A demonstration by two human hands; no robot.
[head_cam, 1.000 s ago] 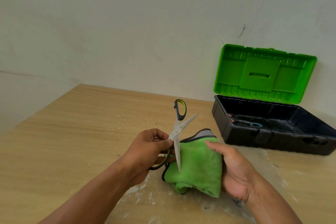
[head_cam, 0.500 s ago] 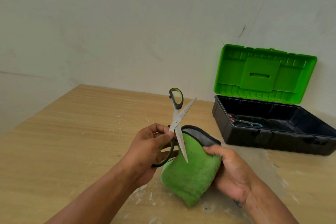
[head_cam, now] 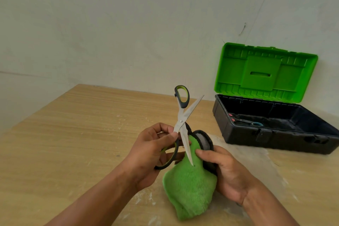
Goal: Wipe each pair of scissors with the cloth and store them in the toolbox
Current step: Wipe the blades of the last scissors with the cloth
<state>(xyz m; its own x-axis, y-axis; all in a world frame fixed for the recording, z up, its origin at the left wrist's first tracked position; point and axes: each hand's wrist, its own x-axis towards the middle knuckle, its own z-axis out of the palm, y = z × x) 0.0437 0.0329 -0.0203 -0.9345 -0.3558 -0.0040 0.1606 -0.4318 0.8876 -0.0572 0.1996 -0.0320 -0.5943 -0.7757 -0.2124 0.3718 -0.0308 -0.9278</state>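
Note:
My left hand (head_cam: 152,150) grips a pair of scissors (head_cam: 181,121) with grey-and-green handles, blades spread apart. One handle loop points up, the other sits under my fingers. The lower blade points down onto a fluffy green cloth (head_cam: 190,189) with a black-edged grey side, held up off the table by my right hand (head_cam: 225,172). The thumb of that hand presses the cloth beside the blade tip. At the right stands the toolbox (head_cam: 275,139), black base with its green lid (head_cam: 264,73) upright and open. Another pair of scissors (head_cam: 245,122) lies inside at its left end.
The wooden table (head_cam: 73,134) carries white dust smears around my hands and toward the toolbox. A plain pale wall rises close behind the table and the toolbox. The table's left edge runs diagonally at the far left.
The cloth has been lifted and folded upward around the lower blade, hanging lower now. The scissors have risen slightly and turned, with my right thumb moving in against the blade.

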